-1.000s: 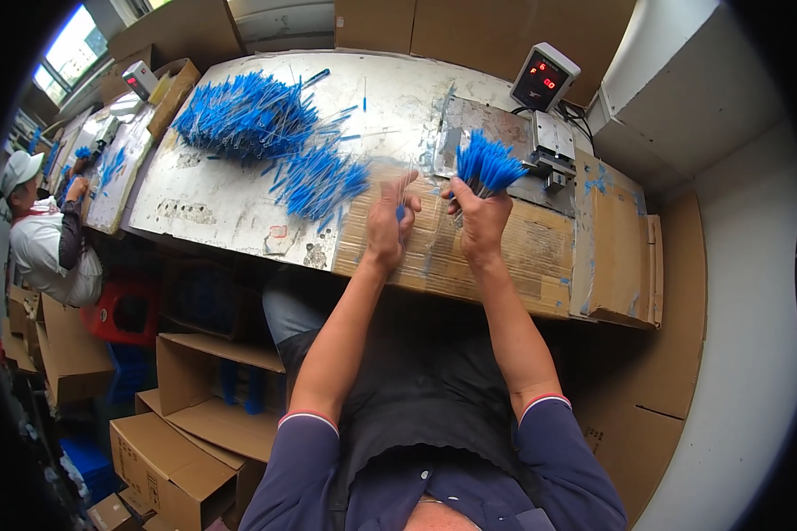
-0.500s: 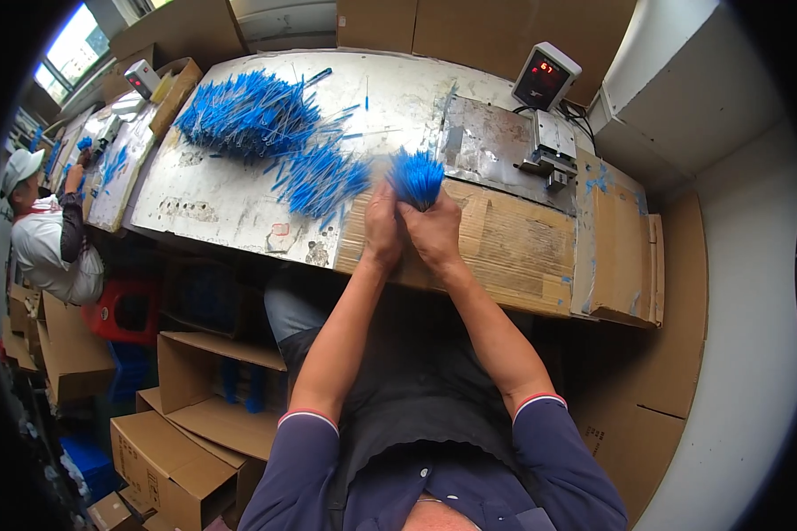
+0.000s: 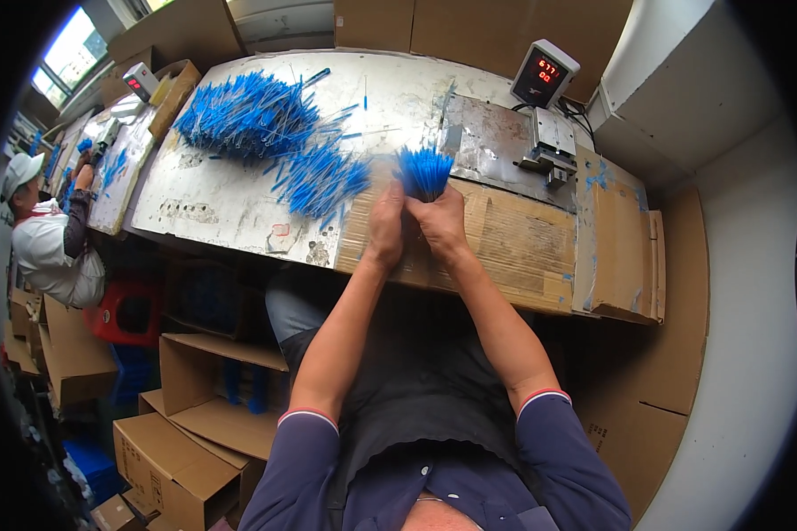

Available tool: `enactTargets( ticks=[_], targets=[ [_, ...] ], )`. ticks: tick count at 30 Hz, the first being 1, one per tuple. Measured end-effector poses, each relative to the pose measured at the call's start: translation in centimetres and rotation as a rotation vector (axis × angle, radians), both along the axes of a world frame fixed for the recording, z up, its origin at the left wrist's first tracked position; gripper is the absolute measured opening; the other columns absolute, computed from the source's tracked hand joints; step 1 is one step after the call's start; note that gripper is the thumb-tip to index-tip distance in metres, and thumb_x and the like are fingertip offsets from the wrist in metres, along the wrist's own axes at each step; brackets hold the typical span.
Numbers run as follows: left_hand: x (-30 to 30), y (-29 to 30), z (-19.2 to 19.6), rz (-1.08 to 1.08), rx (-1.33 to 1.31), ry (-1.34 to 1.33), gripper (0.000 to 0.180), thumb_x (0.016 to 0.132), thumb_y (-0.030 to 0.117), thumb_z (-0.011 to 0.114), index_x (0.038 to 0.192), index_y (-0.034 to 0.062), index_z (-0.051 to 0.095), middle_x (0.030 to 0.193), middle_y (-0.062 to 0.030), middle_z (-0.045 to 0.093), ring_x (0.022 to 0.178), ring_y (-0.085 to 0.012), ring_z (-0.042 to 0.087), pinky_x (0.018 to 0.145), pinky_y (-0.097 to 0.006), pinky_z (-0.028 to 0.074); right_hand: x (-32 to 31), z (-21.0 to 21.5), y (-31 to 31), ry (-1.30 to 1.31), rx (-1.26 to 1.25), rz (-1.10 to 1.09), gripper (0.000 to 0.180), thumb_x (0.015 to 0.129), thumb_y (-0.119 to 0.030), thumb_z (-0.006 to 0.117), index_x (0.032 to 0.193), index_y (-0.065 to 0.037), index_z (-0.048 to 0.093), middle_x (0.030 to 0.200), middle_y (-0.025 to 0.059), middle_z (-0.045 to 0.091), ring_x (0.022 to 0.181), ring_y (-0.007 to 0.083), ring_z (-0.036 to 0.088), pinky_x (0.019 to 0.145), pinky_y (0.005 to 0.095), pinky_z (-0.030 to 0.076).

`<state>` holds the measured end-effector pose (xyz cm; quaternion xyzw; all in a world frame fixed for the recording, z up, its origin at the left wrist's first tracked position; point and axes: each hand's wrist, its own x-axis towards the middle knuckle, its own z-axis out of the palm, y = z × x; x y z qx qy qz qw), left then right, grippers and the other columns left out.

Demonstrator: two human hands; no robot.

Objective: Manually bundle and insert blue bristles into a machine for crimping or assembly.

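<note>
A bundle of thin blue sticks (image 3: 423, 171) stands upright, fanned at the top, over the cardboard sheet (image 3: 505, 239) on the worktable. My left hand (image 3: 386, 225) and my right hand (image 3: 439, 225) are pressed together around its lower part, both gripping it. To the left of my hands lies a small loose heap of the same blue sticks (image 3: 321, 180), and a bigger heap (image 3: 246, 115) lies farther back left.
A metal plate with a small fixture (image 3: 549, 159) and a digital scale display (image 3: 544, 76) sit at the back right. Open cardboard boxes (image 3: 205, 416) stand on the floor at lower left. Another person in a white cap (image 3: 46, 239) works at the left.
Both hands carried the bundle from the metal fixture at the right toward the left, over the cardboard. The left hand closed on it together with the right.
</note>
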<state>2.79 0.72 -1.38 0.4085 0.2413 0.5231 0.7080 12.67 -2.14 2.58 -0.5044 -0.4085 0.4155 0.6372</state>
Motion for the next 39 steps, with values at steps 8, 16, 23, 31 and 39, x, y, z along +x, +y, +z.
enactTargets(
  ticks=[8, 16, 23, 31, 39],
  targets=[
    [0.3, -0.5, 1.5, -0.004, -0.109, -0.017, 0.026, 0.11, 0.03, 0.046, 0.114, 0.0089, 0.061, 0.086, 0.0025, 0.059, 0.067, -0.005, 0.053, 0.057, -0.022, 0.046, 0.9, -0.1, -0.5, 0.256, -0.133, 0.032, 0.014, 0.084, -0.002, 0.077, 0.097, -0.004, 0.071, 0.081, 0.0019, 0.069, 0.059, 0.0098, 0.059, 0.05, 0.0246, 0.046],
    [0.2, -0.6, 0.8, 0.115, -0.093, 0.066, 0.019, 0.108, 0.021, 0.053, 0.115, 0.004, 0.059, 0.089, -0.0005, 0.062, 0.062, -0.0047, 0.054, 0.05, -0.019, 0.043, 2.5, -0.5, -0.9, 0.368, -0.038, -0.057, 0.013, 0.084, 0.0, 0.077, 0.093, -0.003, 0.069, 0.079, 0.0043, 0.068, 0.057, 0.0123, 0.059, 0.048, 0.0251, 0.047],
    [-0.3, -0.6, 0.9, 0.007, -0.032, 0.214, 0.019, 0.109, 0.018, 0.051, 0.119, 0.0032, 0.059, 0.09, 0.0001, 0.061, 0.066, -0.0036, 0.053, 0.055, -0.017, 0.043, 7.8, -1.9, -0.8, 0.58, -0.042, 0.027, 0.015, 0.087, 0.001, 0.074, 0.099, 0.0, 0.066, 0.084, 0.0064, 0.066, 0.062, 0.0132, 0.058, 0.048, 0.0255, 0.047],
    [-1.8, -1.2, 3.0, 0.196, 1.329, 1.005, 0.033, 0.089, -0.001, 0.061, 0.122, 0.0039, 0.061, 0.086, -0.0135, 0.061, 0.08, -0.0306, 0.063, 0.069, -0.041, 0.052, 9.9, -1.8, -0.5, 0.634, -0.117, 0.226, 0.017, 0.083, -0.001, 0.076, 0.098, -0.004, 0.068, 0.083, 0.0043, 0.066, 0.068, 0.0132, 0.062, 0.046, 0.0232, 0.043],
    [-0.7, 0.4, 6.8, -0.087, 1.835, 1.28, 0.043, 0.087, 0.01, 0.063, 0.128, 0.0223, 0.062, 0.094, -0.0025, 0.054, 0.084, -0.0183, 0.062, 0.065, -0.033, 0.053, 9.2, -1.3, -0.5, 0.525, -0.15, 0.302, 0.023, 0.081, 0.001, 0.076, 0.1, -0.006, 0.067, 0.086, 0.0029, 0.065, 0.073, 0.0133, 0.062, 0.065, 0.0276, 0.051]
  ],
)
